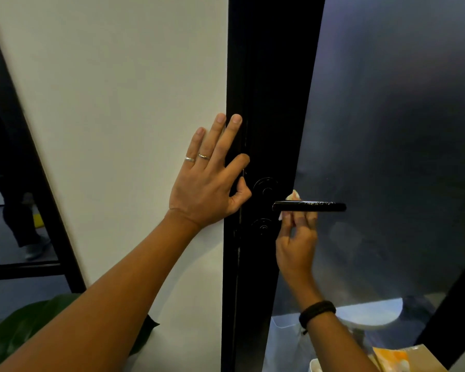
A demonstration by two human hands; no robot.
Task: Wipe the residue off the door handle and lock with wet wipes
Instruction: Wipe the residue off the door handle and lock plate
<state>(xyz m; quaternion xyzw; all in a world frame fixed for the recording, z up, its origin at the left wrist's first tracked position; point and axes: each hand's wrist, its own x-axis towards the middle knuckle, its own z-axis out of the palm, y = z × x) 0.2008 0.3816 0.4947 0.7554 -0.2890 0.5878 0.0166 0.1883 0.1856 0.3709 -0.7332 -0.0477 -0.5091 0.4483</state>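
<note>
Left hand spread flat on white wall beside black door frame; right hand pinches wet wipe behind door handle.

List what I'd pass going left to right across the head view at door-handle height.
White wall → left hand → black door frame → door handle with right hand holding a wipe → frosted glass.

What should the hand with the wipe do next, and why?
Probably slide the wipe rightward along the handle: the right hand holds it near the handle's inner end, while whitish residue shows further out. The left hand rests flat beside the door frame.
</note>
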